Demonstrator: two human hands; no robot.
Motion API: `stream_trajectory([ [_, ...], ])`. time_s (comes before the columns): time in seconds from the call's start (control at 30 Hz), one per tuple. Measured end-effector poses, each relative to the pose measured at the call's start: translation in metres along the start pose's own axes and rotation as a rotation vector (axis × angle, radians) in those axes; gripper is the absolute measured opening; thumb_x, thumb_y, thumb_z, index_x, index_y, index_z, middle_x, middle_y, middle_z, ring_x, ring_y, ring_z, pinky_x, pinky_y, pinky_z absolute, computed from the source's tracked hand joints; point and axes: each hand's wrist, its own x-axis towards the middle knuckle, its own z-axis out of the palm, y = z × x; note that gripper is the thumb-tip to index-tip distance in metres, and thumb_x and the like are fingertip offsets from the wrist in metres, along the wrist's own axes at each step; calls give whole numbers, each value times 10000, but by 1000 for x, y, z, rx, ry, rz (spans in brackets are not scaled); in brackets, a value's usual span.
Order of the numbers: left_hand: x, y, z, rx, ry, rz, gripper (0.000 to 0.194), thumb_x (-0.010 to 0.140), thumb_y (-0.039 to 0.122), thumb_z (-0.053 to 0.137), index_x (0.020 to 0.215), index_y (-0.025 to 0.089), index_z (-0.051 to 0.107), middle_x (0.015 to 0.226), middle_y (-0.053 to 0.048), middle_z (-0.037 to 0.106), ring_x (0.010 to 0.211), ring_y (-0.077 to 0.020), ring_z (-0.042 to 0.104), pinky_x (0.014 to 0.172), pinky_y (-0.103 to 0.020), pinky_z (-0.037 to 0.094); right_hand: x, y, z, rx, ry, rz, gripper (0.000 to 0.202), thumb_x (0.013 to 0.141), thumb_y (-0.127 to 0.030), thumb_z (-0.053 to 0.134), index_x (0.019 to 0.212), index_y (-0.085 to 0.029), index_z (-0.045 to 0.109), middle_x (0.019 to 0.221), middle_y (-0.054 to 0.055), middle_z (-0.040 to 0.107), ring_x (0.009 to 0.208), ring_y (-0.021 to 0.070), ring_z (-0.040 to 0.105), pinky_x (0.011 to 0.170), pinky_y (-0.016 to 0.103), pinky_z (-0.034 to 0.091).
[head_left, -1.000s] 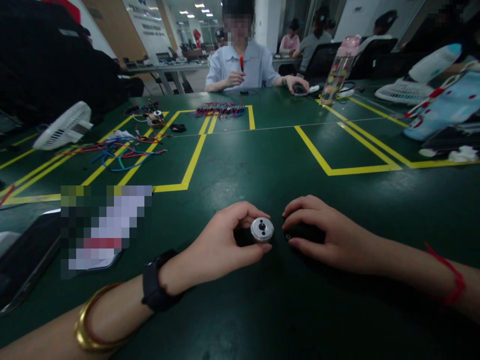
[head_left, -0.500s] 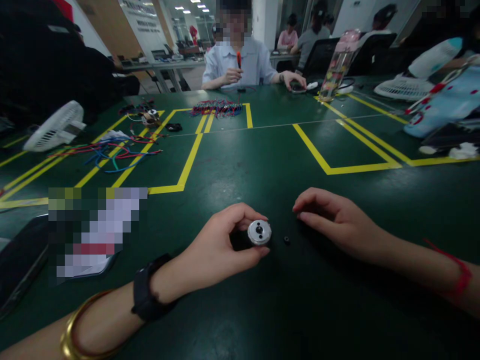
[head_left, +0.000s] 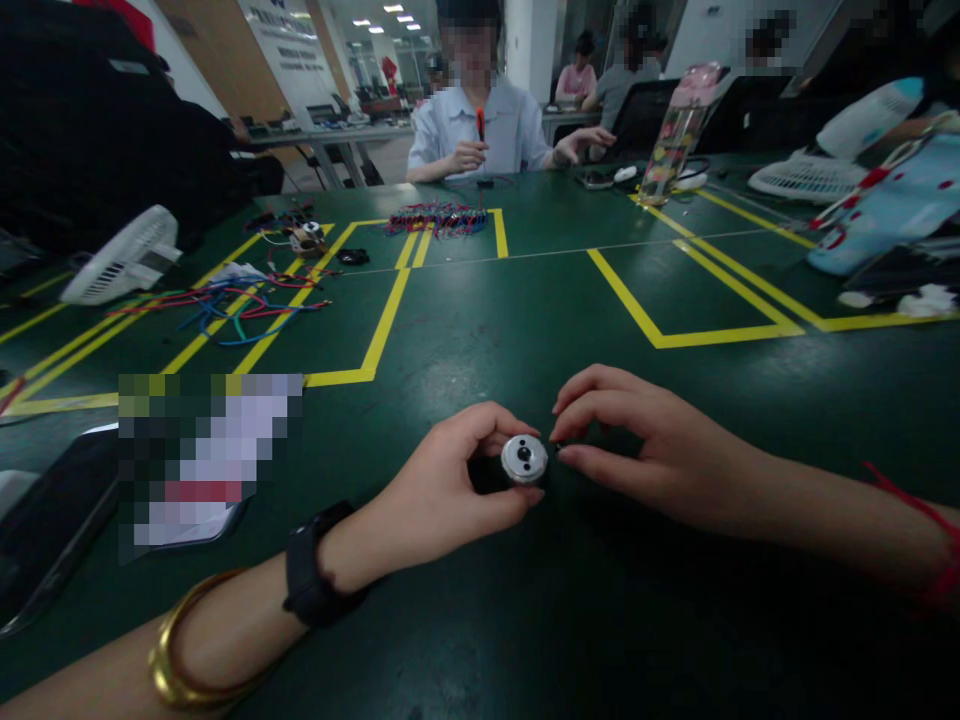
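Observation:
My left hand [head_left: 457,480] grips a small silver metal cylinder [head_left: 523,460] between thumb and fingers. The cylinder's round face points up and shows a dark centre hole with a smaller dark hole on either side. Just right of it, the thumb and fingertips of my right hand [head_left: 637,425] close around a tiny black piece [head_left: 559,447], mostly hidden by the fingertips. A narrow gap separates the right fingertips from the cylinder.
On the green table [head_left: 465,610], a phone [head_left: 202,530] lies left of my hands, partly blurred out. Loose red and blue wires [head_left: 247,305] and a white fan [head_left: 124,260] are farther left. Across the table, a person [head_left: 472,130] holds an orange-handled tool [head_left: 481,125]. A clear bottle [head_left: 675,140] stands back right.
My right hand has moved left, and its fingertips have closed on the tiny black piece that lay on the table. My left hand still holds the cylinder. The person opposite has lifted a hand.

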Motion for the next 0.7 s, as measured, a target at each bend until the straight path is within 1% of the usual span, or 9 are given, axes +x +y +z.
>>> stream_trajectory([
  [0.07,0,-1,1,6,14,-5,271,760,176,715,968,185,541,902,0,621,801,-150,611,702,-267,505,10,-10,-2,12,46,-51,80,881,-229,624,950,-212,658,1053,52,562,971,175,578,851,310,482],
  [0.17,1,-3,2,10,23,-11,269,761,198,708,964,182,533,927,-17,625,829,-172,620,722,-291,515,19,-21,-1,-18,21,-98,85,860,-198,637,935,-208,677,1059,56,565,951,180,587,835,318,486],
  [0.27,1,-4,2,-23,3,-1,255,767,184,697,956,183,526,908,-9,622,825,-166,622,730,-287,517,20,-23,0,-12,-26,-85,85,854,-197,644,926,-208,688,1068,57,574,943,177,596,830,314,491],
  [0.33,2,-3,2,-38,-1,1,255,761,176,706,942,183,526,878,2,615,793,-151,613,704,-267,511,16,-21,-2,12,-3,-64,110,847,-223,661,954,-210,684,1089,56,582,973,178,592,845,307,490],
  [0.4,2,-1,1,-38,3,-1,275,753,163,715,963,182,539,892,0,624,802,-147,613,707,-259,509,10,-16,-4,43,36,-23,178,844,-268,671,1013,-210,665,1107,55,591,936,170,599,814,298,501],
  [0.5,1,1,0,-35,-2,-3,312,755,143,714,1021,181,556,965,-19,647,875,-158,630,777,-276,516,0,-1,-6,81,80,109,224,869,-327,640,1058,-207,634,1072,54,617,843,164,611,732,300,513],
  [0.6,0,2,-1,-16,-19,-11,326,773,158,708,1061,178,557,1040,-45,656,945,-180,641,841,-311,520,-10,17,-4,103,119,256,207,892,-357,602,1035,-212,641,997,54,648,871,199,621,726,330,508],
  [0.7,0,1,-2,8,-20,-10,337,776,173,712,1076,177,559,1069,-57,659,977,-195,642,875,-337,520,-17,30,1,190,154,325,195,900,-365,587,1009,-216,647,935,44,667,842,199,631,701,327,510],
])
